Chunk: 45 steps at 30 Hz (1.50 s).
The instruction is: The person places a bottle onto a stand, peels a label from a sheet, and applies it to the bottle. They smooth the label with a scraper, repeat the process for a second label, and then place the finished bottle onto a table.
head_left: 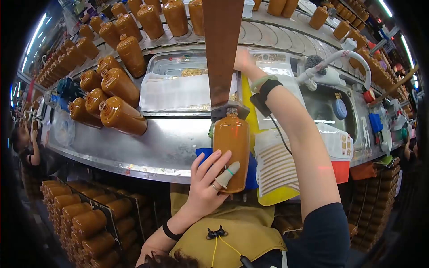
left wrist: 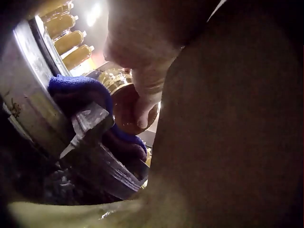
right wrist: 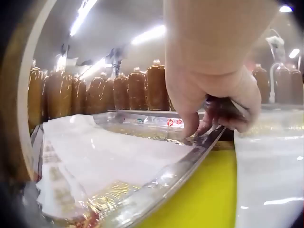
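A glossy brown bottle lies on its side in front of the person, its neck toward a metal holder under a brown upright bar. The left hand holds the bottle near its base, fingers spread along its side and thumb on the bottom in the left wrist view. One finger wears a pale finger cot. The right hand reaches to the far right corner of a metal tray, fingers curled at its rim. I cannot tell whether it holds the dark greyish thing inside its curl.
White sheets and gold-patterned pieces lie in the tray. Several brown bottles lean to its left. A blue towel is beside the held bottle. On the right are a yellow board with striped sheets, and a sink with a tap.
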Available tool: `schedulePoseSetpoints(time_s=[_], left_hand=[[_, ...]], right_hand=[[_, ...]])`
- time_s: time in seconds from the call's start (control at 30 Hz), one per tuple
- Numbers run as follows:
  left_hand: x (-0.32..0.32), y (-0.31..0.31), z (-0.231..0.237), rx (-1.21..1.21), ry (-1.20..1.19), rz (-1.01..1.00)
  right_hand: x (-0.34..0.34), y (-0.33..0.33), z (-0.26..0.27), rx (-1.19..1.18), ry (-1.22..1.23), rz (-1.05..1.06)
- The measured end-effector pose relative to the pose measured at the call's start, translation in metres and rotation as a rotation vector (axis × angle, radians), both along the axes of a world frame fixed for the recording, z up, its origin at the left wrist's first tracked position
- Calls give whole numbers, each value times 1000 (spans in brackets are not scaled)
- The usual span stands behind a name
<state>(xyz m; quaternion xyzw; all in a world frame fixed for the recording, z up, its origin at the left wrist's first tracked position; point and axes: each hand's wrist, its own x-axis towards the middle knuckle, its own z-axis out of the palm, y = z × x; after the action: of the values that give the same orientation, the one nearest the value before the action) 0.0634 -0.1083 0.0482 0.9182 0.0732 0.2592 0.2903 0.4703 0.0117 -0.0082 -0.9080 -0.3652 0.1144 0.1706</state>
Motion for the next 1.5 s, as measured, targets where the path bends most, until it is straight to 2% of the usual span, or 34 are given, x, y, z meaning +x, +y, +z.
schedulePoseSetpoints(time_s=[0.07,0.13,0.2,0.27,0.33,0.47,0.53,0.6,0.67,0.73,0.8,0.83,0.9,0.93,1.0,1.03,1.13,1.23,1.27,1.33,1.37,1.43,1.47,1.5], left_hand=[[1,-1,-2,-116,-64,21],[-3,0,-9,-114,-55,15],[-4,-3,-13,-238,-55,83],[-6,-4,-11,-237,-26,94],[-7,-5,-10,-357,-19,96],[-8,-10,-14,-389,-26,137],[-7,-7,-21,-452,-10,129],[-7,-2,-20,-453,-2,76],[-6,0,-22,-440,-43,68],[-6,0,-20,-419,-53,51],[-7,0,-19,-420,-46,53],[-7,1,-20,-420,-38,49],[-7,2,-22,-488,27,47],[-8,4,-17,-488,27,48],[-10,8,-1,-660,208,-29],[-10,9,4,-658,208,-28],[-3,15,11,-571,126,-70],[17,12,6,-920,-89,-46],[21,13,8,-919,-90,-48],[28,14,10,-1091,58,-11],[32,11,7,-1167,-16,-45],[32,11,9,-1194,-23,-56],[31,11,10,-1222,-33,-60],[30,12,11,-1223,-30,-58]], right_hand=[[3,-1,-1,10,-31,-23],[5,-7,2,117,36,-52],[8,-11,5,198,72,-43],[13,-22,6,279,110,-32],[2,-44,24,451,293,28],[-26,-107,57,542,346,130],[-46,-147,73,515,249,204],[-80,-190,102,410,208,182],[-107,-222,109,466,173,231],[-137,-245,126,535,72,379],[-168,-260,161,293,46,429],[-180,-263,168,293,50,428],[-197,-262,174,383,107,684],[-203,-258,170,384,108,685],[-212,-247,154,500,66,703],[-212,-239,152,393,82,680],[-208,-225,137,441,9,719],[-208,-218,134,404,-91,735],[-207,-216,130,405,-93,733],[-205,-215,122,452,-175,703],[-205,-214,121,451,-178,699],[-206,-215,119,448,168,469],[-208,-217,121,448,171,467],[-212,-221,125,476,301,387]])
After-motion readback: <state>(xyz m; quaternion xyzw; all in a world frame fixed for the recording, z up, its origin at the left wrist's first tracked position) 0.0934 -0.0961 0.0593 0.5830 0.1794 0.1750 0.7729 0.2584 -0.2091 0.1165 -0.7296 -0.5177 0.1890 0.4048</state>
